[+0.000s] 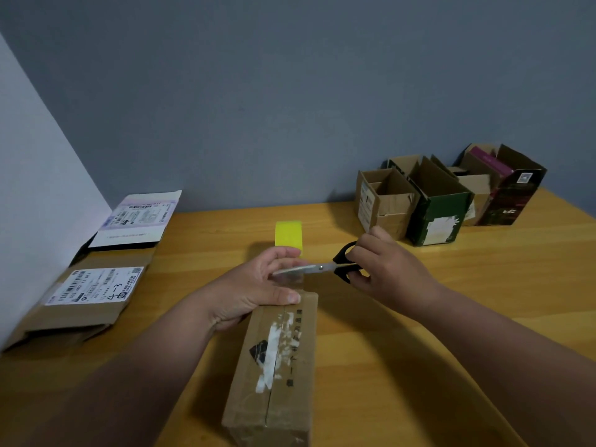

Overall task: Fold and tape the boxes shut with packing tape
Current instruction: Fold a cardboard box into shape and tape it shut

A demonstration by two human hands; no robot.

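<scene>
On the wooden worktop [419, 317], near its front edge, a long brown cardboard box [274, 366] with closed flaps is lying, and its far end is being held by the left hand [254, 285], whose fingers are also gripping a yellow roll of packing tape [288, 233]. Clear tape stretched from roll to box is being met by black-handled scissors [329, 267], gripped by the right hand [387, 266].
</scene>
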